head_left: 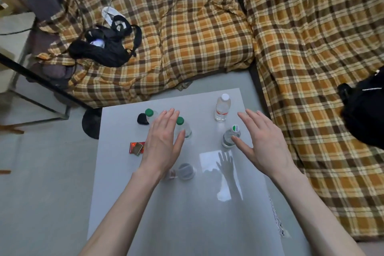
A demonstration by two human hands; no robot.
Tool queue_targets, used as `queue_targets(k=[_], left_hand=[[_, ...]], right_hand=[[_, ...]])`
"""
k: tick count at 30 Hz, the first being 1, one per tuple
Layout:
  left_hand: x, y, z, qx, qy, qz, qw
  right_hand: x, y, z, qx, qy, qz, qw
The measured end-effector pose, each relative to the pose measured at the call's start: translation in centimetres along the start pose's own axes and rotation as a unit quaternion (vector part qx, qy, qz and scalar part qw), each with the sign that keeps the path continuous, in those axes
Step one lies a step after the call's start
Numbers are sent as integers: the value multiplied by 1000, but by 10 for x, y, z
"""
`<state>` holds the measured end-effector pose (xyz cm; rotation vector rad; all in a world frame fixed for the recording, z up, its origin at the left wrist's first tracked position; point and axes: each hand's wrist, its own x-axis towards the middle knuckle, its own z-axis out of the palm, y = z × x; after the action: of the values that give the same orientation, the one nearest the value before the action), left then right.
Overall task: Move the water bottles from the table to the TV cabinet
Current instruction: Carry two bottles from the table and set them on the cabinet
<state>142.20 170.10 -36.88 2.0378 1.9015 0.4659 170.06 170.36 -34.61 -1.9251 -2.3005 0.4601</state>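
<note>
Water bottles stand upright on the grey table (187, 224): two green-capped (149, 112) (180, 120) at far left, a white-capped one (223, 108) near the far right edge, a fourth (231, 136) just nearer. All are clear plastic. I see both hands hovering flat, fingers spread, grasping nothing: left hand (164, 141) partly covering the green-capped pair, right hand (261, 141) with thumb beside the fourth bottle. The near half of the table is bare. A plaid-covered sofa (207, 37) crowds the far and right edges; open floor (41, 172) lies left.
</note>
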Motion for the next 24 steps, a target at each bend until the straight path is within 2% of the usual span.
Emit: queue_targets(k=[6,12,17,24], left_hand=[[38,-36,57,24,-60,2,998],[63,-56,99,50,-118,-41,991],[77,-62,110,41,-111,-57,991],[77,-64,117,23,-128,-62,990]], right_hand=[[38,13,52,-38,-59,13,997],[59,10,98,-96,-98,41,990],[64,11,118,-71,-130,101,984],[66,19,130,49,-100,146,983]])
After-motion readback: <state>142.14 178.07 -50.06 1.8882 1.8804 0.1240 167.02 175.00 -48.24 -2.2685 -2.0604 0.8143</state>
